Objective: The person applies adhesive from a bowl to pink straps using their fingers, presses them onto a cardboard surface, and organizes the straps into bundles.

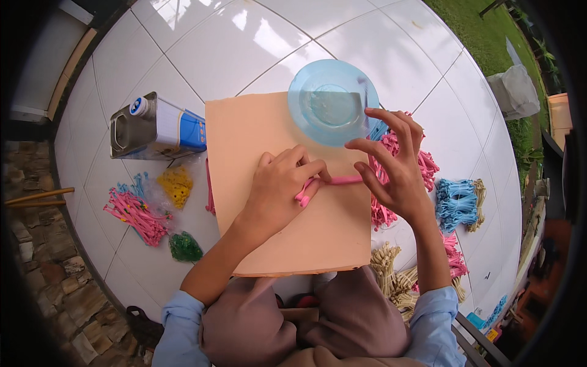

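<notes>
Stone paving [61, 281] borders the room's far left, and from it a floor of glossy white tiles [183, 79] spreads across to a lawn [455, 24] at upper right. On those tiles, leftmost, lies a heap of pink and blue strips [137, 217], then a bag of yellow bits [175, 185], a green packet [184, 247] and a metal can [160, 129] close to the tan board [293, 238]. If the board swung left it might knock that can, I'd say; it lies over the person's knees [244, 318], so a shifted leg could tilt it. Over its middle the left hand [278, 183] has its thumb and fingers closed on a pink strip [345, 180], whose looped end pokes out beneath — a loosened pinch could let it spring or slide. Farther right, a translucent blue plate [299, 104] covers the board's upper corner and juts past its edge; how well it is supported, I can't tell. Beside it the right hand [397, 174] is spread wide, nothing visible in its grasp — a careless sweep of those fingers could catch the rim and tip the plate. Beyond lie pink bundles [385, 208], cream bundles [385, 263] and a blue bundle [455, 205].
</notes>
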Demonstrator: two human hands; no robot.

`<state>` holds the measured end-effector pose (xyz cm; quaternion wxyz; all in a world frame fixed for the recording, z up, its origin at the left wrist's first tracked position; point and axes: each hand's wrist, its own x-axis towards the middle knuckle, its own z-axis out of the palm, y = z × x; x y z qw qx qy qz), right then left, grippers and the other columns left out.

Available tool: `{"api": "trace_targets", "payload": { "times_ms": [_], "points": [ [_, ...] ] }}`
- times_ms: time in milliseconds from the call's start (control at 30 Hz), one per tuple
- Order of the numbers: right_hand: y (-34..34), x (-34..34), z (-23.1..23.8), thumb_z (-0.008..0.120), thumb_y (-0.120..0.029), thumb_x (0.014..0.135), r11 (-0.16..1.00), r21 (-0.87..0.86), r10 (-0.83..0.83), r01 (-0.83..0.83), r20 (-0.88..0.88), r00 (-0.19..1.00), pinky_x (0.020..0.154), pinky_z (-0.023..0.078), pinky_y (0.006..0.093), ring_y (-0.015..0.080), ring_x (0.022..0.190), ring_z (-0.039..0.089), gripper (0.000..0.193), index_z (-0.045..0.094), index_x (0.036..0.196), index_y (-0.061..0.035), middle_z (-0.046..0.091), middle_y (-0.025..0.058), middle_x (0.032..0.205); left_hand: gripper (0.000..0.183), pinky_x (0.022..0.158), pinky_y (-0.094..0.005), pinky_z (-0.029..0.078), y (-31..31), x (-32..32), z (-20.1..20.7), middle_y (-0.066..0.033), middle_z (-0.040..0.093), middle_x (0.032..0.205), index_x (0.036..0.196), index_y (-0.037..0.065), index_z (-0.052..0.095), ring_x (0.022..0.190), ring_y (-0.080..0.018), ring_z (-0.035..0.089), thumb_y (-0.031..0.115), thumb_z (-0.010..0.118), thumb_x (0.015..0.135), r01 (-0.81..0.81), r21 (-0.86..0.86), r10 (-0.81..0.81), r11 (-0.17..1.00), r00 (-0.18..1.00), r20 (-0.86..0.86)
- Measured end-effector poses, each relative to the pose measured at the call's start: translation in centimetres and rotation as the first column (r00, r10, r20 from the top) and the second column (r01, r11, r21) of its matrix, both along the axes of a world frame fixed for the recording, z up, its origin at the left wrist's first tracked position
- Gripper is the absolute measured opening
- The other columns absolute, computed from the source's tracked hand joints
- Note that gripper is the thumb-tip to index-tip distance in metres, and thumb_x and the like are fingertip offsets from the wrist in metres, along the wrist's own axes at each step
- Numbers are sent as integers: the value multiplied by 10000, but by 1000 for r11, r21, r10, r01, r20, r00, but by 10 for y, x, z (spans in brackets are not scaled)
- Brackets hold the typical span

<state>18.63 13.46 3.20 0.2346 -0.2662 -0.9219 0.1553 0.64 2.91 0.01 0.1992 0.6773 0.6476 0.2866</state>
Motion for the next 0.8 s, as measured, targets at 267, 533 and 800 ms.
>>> {"api": "trace_targets", "payload": {
  "times_ms": [267, 533, 800],
  "points": [
    [-29, 25, -15, 687, -99, 621, 996, 90, -20, 11, 97, 995, 1010, 286, 523, 314, 1165, 373, 292, 647, 899, -180, 452, 75, 1291, 65, 666, -314, 327, 2, 2, 5, 12, 506, 754, 808, 165, 653, 740, -141, 536, 134, 658, 751, 2, -29, -2, 1000, 1000, -3],
    [-26, 25, -16, 691, -97, 597, 995, 103, 2, -17, 146, 989, 1001, 286, 527, 313, 1147, 389, 296, 645, 879, -172, 451, 76, 1293, 76, 663, -309, 321, 3, 2, 5, 6, 500, 746, 816, 166, 660, 734, -149, 528, 129, 656, 750, 2, -15, -2, 1000, 1000, 13],
    [-16, 19, -35, 617, -60, 827, 825, -511, -370, 241, -167, 914, 791, 430, 306, 198, 908, 519, 416, 395, 1173, -3, 529, 116, 1009, 76, 670, -306, 320, 1, 1, 5, 5, 501, 734, 810, 160, 657, 733, -145, 527, 123, 652, 743, 6, -33, -6, 999, 1000, 3]
  ]
}}
